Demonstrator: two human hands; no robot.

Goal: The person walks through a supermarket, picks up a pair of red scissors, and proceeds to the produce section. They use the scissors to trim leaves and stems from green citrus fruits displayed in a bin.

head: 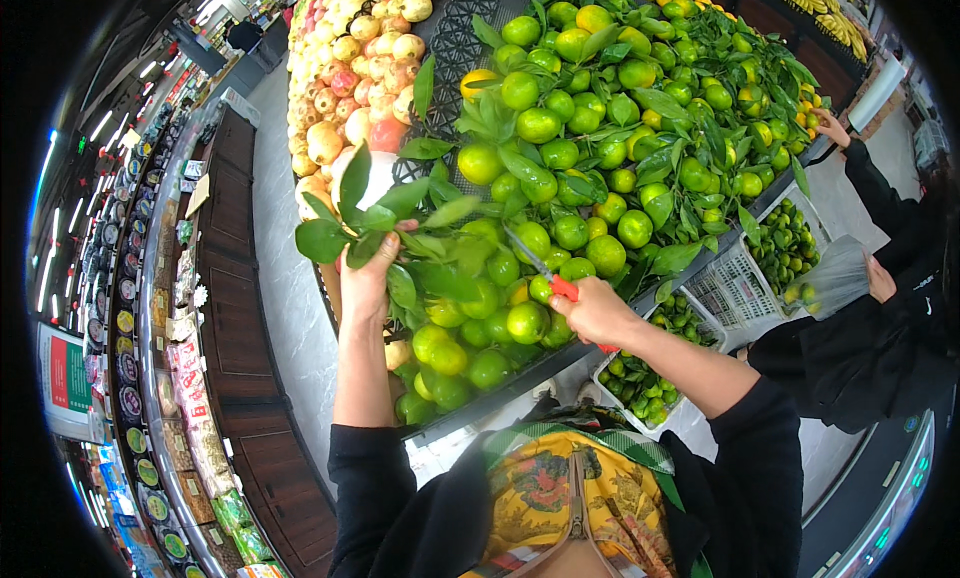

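My left hand (369, 274) is raised over the near left part of the fruit display, closed around leafy citrus stems (367, 221). Leaves spread above and to both sides of it. My right hand (596, 311) grips a red-handled cutting tool (559, 281), its narrow metal end pointing up and left over the fruit; whether it is scissors or a knife cannot be told. Beneath both hands lie green and yellowish citrus fruits (528, 322), many with leaves attached. Some fruit near the left hand looks blurred, perhaps behind a clear film.
Pomegranates (325, 142) fill the display's left side. White plastic crates (731, 289) of small green citrus stand on the floor at right. Beside them a person (885, 315) in black holds a clear plastic bag (832, 278) and reaches to the fruit. Packaged-goods shelves (247, 398) line the left aisle.
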